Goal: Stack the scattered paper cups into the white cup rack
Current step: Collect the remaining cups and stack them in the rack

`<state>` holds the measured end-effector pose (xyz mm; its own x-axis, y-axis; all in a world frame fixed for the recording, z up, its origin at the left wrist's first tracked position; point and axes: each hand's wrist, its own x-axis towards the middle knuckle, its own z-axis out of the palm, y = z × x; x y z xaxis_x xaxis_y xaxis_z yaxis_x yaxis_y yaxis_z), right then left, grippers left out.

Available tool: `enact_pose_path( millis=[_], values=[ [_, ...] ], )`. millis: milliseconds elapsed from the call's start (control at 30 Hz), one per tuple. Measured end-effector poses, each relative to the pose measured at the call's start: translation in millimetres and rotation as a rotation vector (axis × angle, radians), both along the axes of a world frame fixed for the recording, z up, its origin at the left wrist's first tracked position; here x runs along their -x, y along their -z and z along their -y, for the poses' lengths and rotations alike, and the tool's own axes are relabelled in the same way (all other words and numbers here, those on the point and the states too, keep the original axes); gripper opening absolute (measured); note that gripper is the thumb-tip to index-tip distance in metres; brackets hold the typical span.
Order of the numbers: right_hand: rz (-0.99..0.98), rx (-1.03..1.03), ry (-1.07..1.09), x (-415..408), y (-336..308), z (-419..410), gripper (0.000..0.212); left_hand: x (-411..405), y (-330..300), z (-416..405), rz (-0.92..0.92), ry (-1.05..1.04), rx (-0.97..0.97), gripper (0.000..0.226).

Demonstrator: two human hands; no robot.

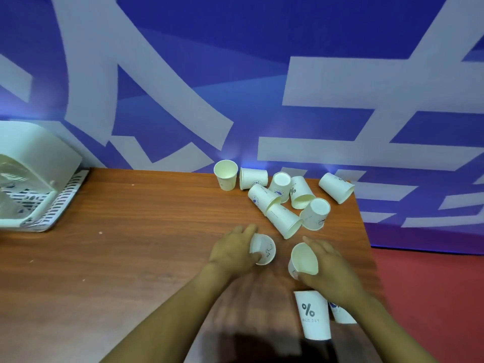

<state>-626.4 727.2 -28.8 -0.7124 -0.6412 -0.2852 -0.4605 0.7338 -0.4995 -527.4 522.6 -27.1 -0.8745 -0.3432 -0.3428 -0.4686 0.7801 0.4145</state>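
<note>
The left hand (pixel 233 255) gripped an upside-down paper cup (pixel 263 248); the right hand (pixel 328 268) held an empty open-mouthed cup (pixel 303 259), beyond them a scattered cup heap (pixel 285 199).

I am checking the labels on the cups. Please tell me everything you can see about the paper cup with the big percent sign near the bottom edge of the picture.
The white paper cup with the black percent sign looks like thin matte paper. Small grey lettering, too blurred to read surely, sits under the sign. It tapers slightly, and its open end is not visible. It lies on the brown wooden table, near its front, just below the right hand, beside another white cup partly hidden by that forearm.
</note>
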Motion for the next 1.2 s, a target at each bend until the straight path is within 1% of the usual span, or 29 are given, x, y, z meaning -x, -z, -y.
enact_pose_path(
  millis=[67,200,333,367,467,533,633,700,800,867,967,1033,1100,1200],
  values=[
    [-0.032,0.006,-0.017,-8,-9,9,0.081,-18,-10,15,-0.043,-0.069,-0.024,0.052],
    [-0.066,0.000,-0.052,-29,-25,30,0.078,-68,-17,33,-0.138,-0.237,-0.137,0.042],
    [-0.058,-0.013,-0.117,-50,-32,53,0.078,-111,-14,52,-0.133,-0.323,-0.126,0.051],
    [-0.059,-0.014,-0.128,-56,-33,59,0.078,-119,-12,58,-0.135,-0.340,-0.122,0.051],
    [-0.082,-0.028,-0.147,-76,-37,76,0.079,-139,-9,78,-0.157,-0.368,-0.114,0.041],
    [-0.095,-0.041,-0.131,-90,-41,89,0.080,-151,-7,95,-0.165,-0.346,-0.114,0.041],
    [-0.115,-0.048,-0.097,-115,-47,118,0.081,-172,-10,126,-0.177,-0.329,-0.165,0.041],
    [-0.119,-0.049,-0.084,-136,-51,144,0.081,-191,-13,152,-0.182,-0.310,-0.171,0.048],
    [-0.119,-0.054,-0.078,-172,-54,190,0.081,-224,-19,194,-0.189,-0.278,-0.164,0.072],
    [-0.110,-0.043,-0.082,-195,-55,223,0.081,-246,-24,219,-0.199,-0.292,-0.145,0.080],
    [-0.112,-0.027,-0.116,-226,-54,268,0.082,-276,-27,254,-0.163,-0.310,-0.014,0.081],
    [-0.115,-0.036,-0.142,-244,-55,292,0.081,-295,-26,277,-0.162,-0.324,0.031,0.079],
    [-0.116,-0.038,-0.167,-258,-55,309,0.080,-309,-25,297,-0.184,-0.349,0.018,0.079],
    [-0.112,-0.030,-0.180,-264,-52,321,0.079,-321,-24,317,-0.224,-0.381,-0.129,0.085]
  ],
)
